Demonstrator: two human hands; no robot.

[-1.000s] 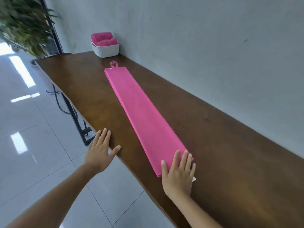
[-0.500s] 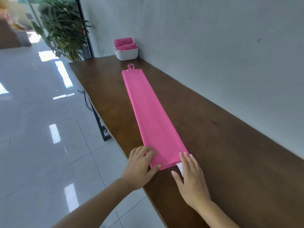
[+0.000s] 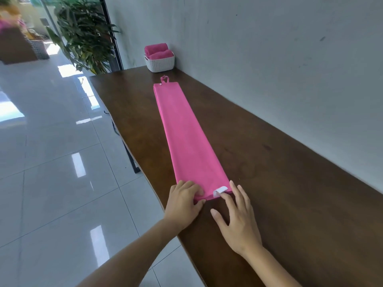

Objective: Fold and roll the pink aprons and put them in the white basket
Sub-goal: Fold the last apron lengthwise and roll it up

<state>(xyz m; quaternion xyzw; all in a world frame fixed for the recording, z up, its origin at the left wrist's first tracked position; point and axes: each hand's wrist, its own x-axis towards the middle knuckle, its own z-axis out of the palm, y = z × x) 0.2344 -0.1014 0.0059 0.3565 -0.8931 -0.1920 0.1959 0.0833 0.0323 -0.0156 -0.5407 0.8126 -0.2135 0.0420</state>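
A pink apron (image 3: 186, 137), folded into a long narrow strip, lies lengthwise on the brown table (image 3: 279, 183), its loop at the far end. My left hand (image 3: 183, 204) pinches the strip's near left corner, fingers curled on top and thumb at the edge. My right hand (image 3: 236, 218) lies with straight fingers at the near right corner, a fingertip touching the white tag (image 3: 219, 191). The white basket (image 3: 160, 64) stands at the table's far end against the wall and holds two rolled pink aprons (image 3: 157, 51).
A grey wall (image 3: 269, 59) runs along the table's right side. The table's left edge drops to a glossy tiled floor (image 3: 51, 172). A leafy plant (image 3: 83, 34) stands beyond the far left corner.
My left hand moved from the table's edge to the apron's near corner and took hold of it. My right hand slid off the apron top to its near end, by the tag.
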